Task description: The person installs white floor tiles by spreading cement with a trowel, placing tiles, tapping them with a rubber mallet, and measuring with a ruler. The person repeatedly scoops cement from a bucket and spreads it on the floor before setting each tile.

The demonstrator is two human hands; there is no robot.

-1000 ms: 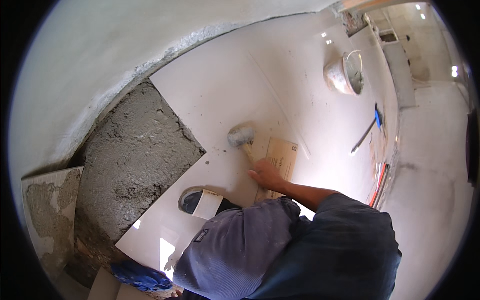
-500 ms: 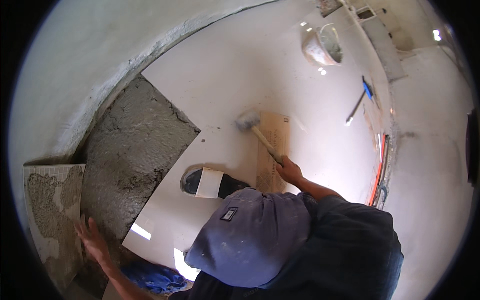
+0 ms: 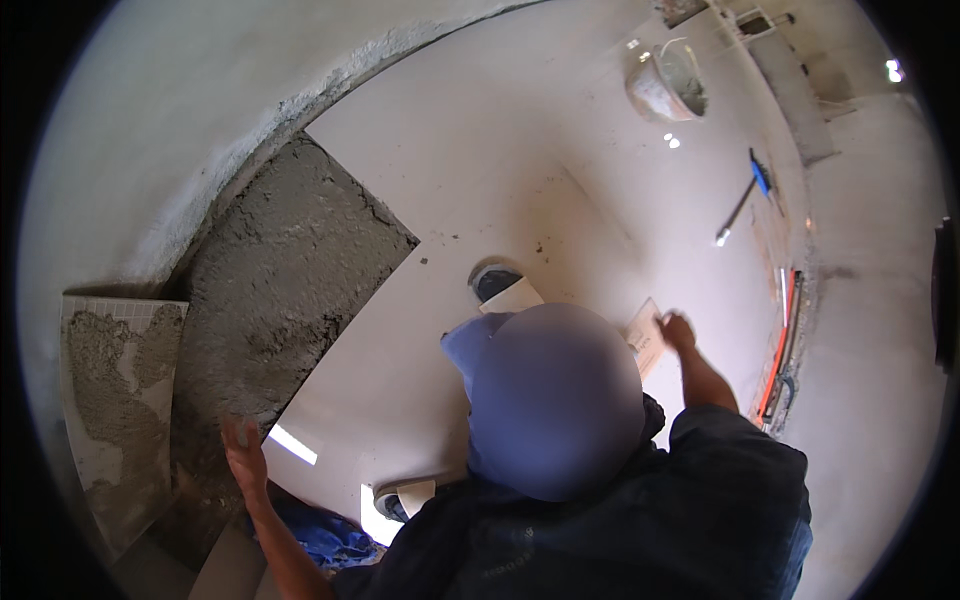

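Note:
My left hand (image 3: pixel 245 462) is open over the edge of the wet grey mortar bed (image 3: pixel 285 270), fingers pointing away from me. Left of it, a tile (image 3: pixel 120 395) stands against the wall, with mortar smeared on its gridded back. Over the large pale floor tiles, my right hand (image 3: pixel 678 332) is closed at the edge of a brown cardboard piece (image 3: pixel 645 338). The cap below partly covers this cardboard. No mallet shows; whether it lies behind the cap I cannot tell.
A bucket (image 3: pixel 660 88) stands at the far right. Nearer lies a blue-headed tool with a dark handle (image 3: pixel 738 205). A long orange-red bar (image 3: pixel 778 355) runs along the right wall. Crumpled blue plastic (image 3: pixel 325 535) lies near my left forearm. Crumbs dot the tiles.
My right hand has moved right; the cardboard has shifted with it, and the mallet it held has gone from sight. My left hand has moved right, away from the standing tile. The cap has swung forward.

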